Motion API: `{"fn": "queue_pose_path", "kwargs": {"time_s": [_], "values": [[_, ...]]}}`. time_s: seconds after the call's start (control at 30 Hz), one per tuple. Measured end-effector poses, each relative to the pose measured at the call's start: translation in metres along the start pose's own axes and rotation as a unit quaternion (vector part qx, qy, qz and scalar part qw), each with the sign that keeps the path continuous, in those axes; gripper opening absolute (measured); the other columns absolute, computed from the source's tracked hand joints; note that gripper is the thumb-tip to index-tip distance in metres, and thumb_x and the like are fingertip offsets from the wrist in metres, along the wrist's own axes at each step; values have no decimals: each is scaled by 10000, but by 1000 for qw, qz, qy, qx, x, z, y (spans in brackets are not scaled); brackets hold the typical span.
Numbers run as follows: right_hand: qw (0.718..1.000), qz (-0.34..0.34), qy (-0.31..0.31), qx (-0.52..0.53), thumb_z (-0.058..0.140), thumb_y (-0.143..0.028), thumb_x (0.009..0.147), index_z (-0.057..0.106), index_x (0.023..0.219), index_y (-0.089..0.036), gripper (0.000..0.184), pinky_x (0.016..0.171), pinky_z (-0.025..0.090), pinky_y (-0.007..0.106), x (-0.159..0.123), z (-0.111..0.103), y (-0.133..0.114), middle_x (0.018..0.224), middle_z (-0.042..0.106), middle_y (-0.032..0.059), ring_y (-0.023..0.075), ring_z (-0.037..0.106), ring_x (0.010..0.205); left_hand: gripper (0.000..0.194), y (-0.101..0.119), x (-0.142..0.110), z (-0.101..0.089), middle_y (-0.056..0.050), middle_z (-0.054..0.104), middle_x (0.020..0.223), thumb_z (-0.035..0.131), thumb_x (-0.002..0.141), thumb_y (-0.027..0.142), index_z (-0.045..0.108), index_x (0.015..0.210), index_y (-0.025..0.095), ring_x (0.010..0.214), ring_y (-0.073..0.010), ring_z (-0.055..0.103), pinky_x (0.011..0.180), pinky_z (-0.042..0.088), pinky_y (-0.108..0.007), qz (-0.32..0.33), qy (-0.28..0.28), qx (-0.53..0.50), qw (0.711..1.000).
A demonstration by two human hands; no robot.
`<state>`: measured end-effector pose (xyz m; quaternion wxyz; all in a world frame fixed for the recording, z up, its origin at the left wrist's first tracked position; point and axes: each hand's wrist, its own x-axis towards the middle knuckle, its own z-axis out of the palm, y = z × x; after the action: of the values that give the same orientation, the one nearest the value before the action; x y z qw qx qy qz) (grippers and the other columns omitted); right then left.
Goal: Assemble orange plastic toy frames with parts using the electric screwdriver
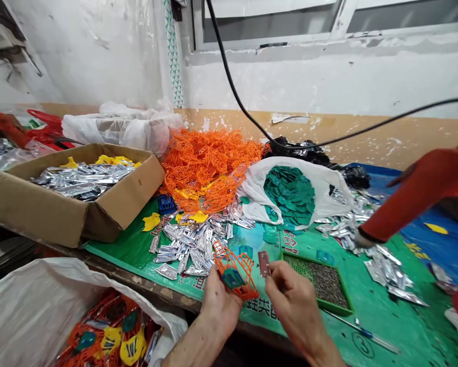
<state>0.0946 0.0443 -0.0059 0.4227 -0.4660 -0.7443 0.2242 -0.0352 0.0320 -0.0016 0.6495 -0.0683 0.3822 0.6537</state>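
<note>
My left hand [222, 300] is closed around an orange plastic lattice frame [248, 265] at the table's front edge. A dark green plastic piece [232, 279] sits against the inside of the frame. Just to the right, my right hand [295, 302] pinches a small shiny metal plate [264, 262] between thumb and fingers, apart from the frame. Behind my left hand lies a heap of loose metal plates [193, 242]. A green tray [347, 306] of small dark metal bits, too small to name, stands beyond my right hand.
A cardboard box [41, 211] of metal plates is left; orange frames [209, 158] pile behind. A white bag [328, 196] holds green pieces. A screwdriver [366, 334] lies right. Another person's red sleeve [416, 199] reaches in. A white sack [33, 306] stands lower left.
</note>
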Motion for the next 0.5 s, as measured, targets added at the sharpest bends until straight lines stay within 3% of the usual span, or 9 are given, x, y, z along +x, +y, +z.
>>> {"fn": "queue_pose_path", "kwargs": {"time_s": [0.1,0.2,0.3,0.5], "values": [[975,-169,74,-125,433,-91,873,516,737,-210,199,522,429,246,-7,8,-5,634,561,6,136,545,545,391,-8,-2,1,-71,709,651,350,962,228,652,736,127,514,-174,630,517,512,-286,5,-10,-2,1000],[940,-256,113,-197,411,-53,895,586,903,-178,215,625,525,285,-12,13,-8,807,674,92,188,636,710,394,-15,-3,1,-61,710,651,359,957,228,658,717,140,513,-171,632,483,487,-266,18,-17,-13,1000],[937,-270,98,-196,394,-65,918,613,1026,-161,263,671,567,308,-16,11,-7,972,695,137,208,652,816,378,-18,-2,1,-68,724,683,375,947,214,676,732,136,554,-176,658,520,513,-272,16,-13,-33,999],[980,-184,71,-30,544,-120,905,632,984,-219,154,720,565,297,-19,1,2,910,692,55,183,629,821,394,-20,-4,4,-53,687,608,373,932,176,644,648,138,510,-155,629,502,509,-250,-3,-20,-48,999]]}}
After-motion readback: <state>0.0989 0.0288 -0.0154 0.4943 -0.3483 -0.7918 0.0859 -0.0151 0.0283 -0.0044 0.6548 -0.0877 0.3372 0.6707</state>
